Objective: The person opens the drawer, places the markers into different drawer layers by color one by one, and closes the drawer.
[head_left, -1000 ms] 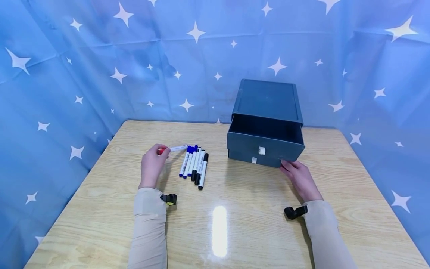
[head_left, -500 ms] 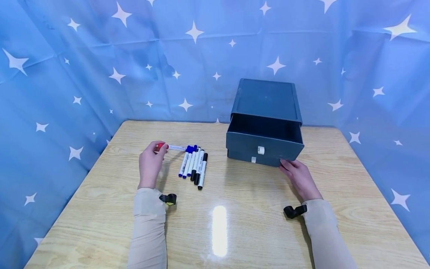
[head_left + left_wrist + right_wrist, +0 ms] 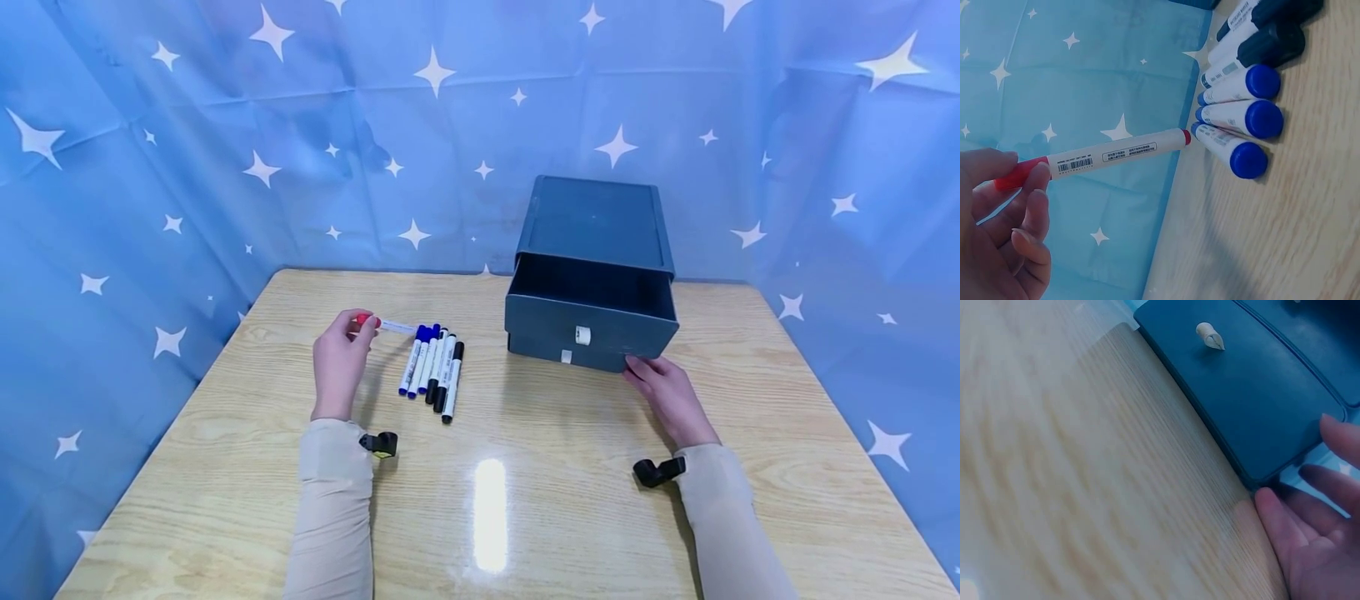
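Note:
My left hand [image 3: 341,358] pinches the red cap of a white-barrelled red marker [image 3: 1104,155] between thumb and fingertips. The marker sticks out sideways, its far tip close to the row of blue markers; in the left wrist view whether it touches them is unclear. Blue markers [image 3: 1229,150] and black markers [image 3: 453,383] lie side by side on the table. At the lower right corner of the dark blue drawer box [image 3: 600,221] is my right hand [image 3: 667,400], fingers loosely bent and fingertips touching the corner. The drawer [image 3: 555,329] is pulled out, its dark inside showing.
A white tab [image 3: 583,336] projects from the drawer front. The wooden table [image 3: 570,500] ends at a blue star-patterned curtain [image 3: 337,100] behind and at the sides. A small black camera [image 3: 378,444] sits on the left wrist.
The left hand has shifted its grip on the red cap and raised it slightly, so the marker's barrel now slopes down toward the row. The right hand and drawer box stay put.

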Available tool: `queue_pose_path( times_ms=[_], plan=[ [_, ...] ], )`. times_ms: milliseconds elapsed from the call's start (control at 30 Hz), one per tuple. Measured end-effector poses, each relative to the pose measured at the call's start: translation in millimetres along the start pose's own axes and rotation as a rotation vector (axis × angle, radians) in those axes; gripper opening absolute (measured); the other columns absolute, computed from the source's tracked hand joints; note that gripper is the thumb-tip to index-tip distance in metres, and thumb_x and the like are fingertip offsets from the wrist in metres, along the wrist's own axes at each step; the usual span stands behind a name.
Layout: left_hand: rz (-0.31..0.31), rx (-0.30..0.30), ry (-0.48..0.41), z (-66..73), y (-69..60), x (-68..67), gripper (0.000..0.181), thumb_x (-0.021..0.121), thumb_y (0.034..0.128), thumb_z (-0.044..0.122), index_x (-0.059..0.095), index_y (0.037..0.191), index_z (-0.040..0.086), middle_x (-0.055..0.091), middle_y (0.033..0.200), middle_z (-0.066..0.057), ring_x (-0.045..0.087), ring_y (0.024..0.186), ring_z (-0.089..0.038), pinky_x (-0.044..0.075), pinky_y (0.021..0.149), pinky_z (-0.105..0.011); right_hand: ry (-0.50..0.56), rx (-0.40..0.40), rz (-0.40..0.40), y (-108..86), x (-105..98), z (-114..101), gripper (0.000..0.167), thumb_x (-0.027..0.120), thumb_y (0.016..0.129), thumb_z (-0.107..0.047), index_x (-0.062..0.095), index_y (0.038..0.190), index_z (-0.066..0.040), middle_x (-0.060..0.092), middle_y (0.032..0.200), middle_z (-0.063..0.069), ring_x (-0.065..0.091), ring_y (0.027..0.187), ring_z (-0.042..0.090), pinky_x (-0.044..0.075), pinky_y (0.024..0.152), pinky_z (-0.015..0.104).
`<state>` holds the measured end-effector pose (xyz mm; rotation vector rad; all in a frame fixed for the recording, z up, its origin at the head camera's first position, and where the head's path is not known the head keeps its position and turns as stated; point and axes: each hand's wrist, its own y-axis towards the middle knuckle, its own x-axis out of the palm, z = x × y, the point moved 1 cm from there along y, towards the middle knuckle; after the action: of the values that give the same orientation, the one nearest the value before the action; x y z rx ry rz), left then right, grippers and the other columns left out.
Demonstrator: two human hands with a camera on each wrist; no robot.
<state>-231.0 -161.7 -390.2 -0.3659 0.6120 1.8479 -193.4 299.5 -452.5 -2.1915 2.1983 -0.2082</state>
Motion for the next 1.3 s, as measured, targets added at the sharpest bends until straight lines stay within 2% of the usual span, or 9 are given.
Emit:
queue_pose_path(
  times_ms=[233,667,1033,1300],
  plan=[
    [0.007,0.018,-0.020,6.2,-2.0,-0.1,0.031,0.052,0.0860,0.046,0.060,0.105,0.024,0.063,0.082,0.007,0.057,0.066,-0.013,0.045,0.057,-0.031,-0.035,0.004,0.016,-0.2,0.5,0.1,0.057,0.055,0.088,-0.030,0.037,0.133,0.000,0.031,0.134,0.014,0.048,0.110,0.008,0.037,0.091,0.027],
    [-0.009,0.049,-0.149,27.4,-5.7,-2.8,0.030,0.055,0.0848,0.044,0.053,0.105,0.022,0.065,0.085,0.008,0.059,0.067,-0.014,0.046,0.058,-0.031,-0.044,0.013,0.017,1.7,-0.2,-0.6,0.059,0.056,0.087,-0.031,0.036,0.134,0.000,0.029,0.136,0.013,0.047,0.112,0.010,0.037,0.091,0.027],
    [0.007,0.123,-0.230,52.7,-15.0,-7.8,0.027,0.056,0.0848,0.042,0.051,0.104,0.023,0.065,0.084,0.010,0.057,0.065,-0.012,0.042,0.055,-0.032,0.006,-0.013,-0.003,0.4,-0.1,-0.3,0.055,0.056,0.088,-0.027,0.038,0.132,0.002,0.031,0.132,0.012,0.050,0.107,0.005,0.035,0.091,0.029],
    [-0.006,0.164,-0.261,66.1,-21.3,-8.7,0.030,0.056,0.0841,0.044,0.051,0.103,0.022,0.065,0.086,0.012,0.057,0.067,-0.013,0.040,0.057,-0.033,-0.034,0.029,0.015,2.1,0.0,-0.5,0.059,0.056,0.087,-0.031,0.036,0.133,0.000,0.028,0.136,0.013,0.048,0.110,0.006,0.038,0.090,0.025]
  ],
)
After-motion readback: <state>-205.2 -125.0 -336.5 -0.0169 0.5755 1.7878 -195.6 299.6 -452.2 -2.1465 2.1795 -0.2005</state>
